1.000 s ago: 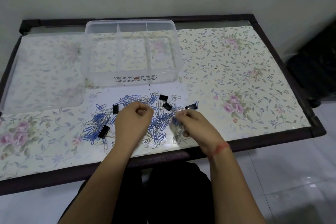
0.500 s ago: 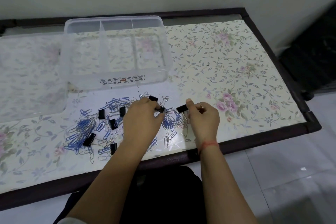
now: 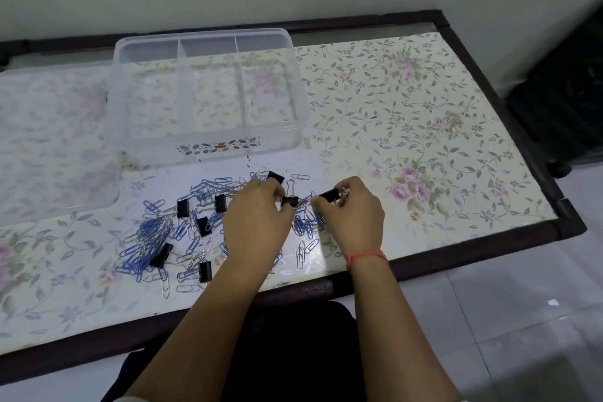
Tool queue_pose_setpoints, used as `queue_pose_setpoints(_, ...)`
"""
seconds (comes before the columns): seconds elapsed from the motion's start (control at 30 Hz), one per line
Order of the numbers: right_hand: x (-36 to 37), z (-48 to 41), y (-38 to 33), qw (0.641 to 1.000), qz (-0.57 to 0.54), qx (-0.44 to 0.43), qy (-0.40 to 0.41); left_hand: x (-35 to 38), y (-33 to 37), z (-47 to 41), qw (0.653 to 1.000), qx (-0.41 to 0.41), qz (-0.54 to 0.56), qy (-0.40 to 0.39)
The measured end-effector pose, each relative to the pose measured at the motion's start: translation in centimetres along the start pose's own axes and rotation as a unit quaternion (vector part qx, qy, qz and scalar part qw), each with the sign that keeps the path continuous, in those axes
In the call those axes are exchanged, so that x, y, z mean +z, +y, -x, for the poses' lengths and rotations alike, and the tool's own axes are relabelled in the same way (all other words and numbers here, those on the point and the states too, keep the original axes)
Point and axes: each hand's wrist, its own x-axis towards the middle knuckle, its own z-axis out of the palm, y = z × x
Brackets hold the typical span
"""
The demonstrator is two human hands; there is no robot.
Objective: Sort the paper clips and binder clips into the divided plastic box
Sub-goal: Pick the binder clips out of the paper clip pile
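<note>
Since half a second ago, both hands have barely shifted over the clip pile. Right hand [image 3: 350, 217] fingers pinch a black binder clip [image 3: 330, 195]; left hand [image 3: 257, 219] fingertips close on another binder clip [image 3: 289, 201]. Blue and silver paper clips [image 3: 148, 238] lie scattered around them on the floral table [image 3: 408, 127]. Beyond the pile sits the divided plastic box [image 3: 208, 98].

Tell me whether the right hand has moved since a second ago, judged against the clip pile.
Yes. The right hand has shifted from over the pile's near right part to its far right edge, where its fingertips now pinch a black binder clip beside the paper clips.
</note>
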Motion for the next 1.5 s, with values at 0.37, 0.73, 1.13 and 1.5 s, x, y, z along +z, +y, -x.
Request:
queue_pose_setpoints(0.37, -3.0, -0.2, -0.7, 0.883, -0.418, 0.188, -0.105, 0.5, 0.8, -0.1, 1.0, -0.024, -0.015, -0.009)
queue_pose_setpoints(0.73, -2.5, -0.2, -0.6, 0.725, -0.622, 0.238, -0.175, -2.4, 0.9, -0.4, 0.997, -0.041, 0.036, -0.047)
queue_pose_setpoints(1.13, -2.3, 0.0, -1.1, 0.674, -0.652, 0.327, -0.118, -4.0, 2.7, -0.2, 0.858, -0.292, 0.407, -0.115)
queue_pose_setpoints(1.5, -6.4, -2.1, 0.8, 0.657, -0.697, 0.287, -0.004, -1.4, 7.1, -1.0, 0.85, -0.242, 0.426, -0.191)
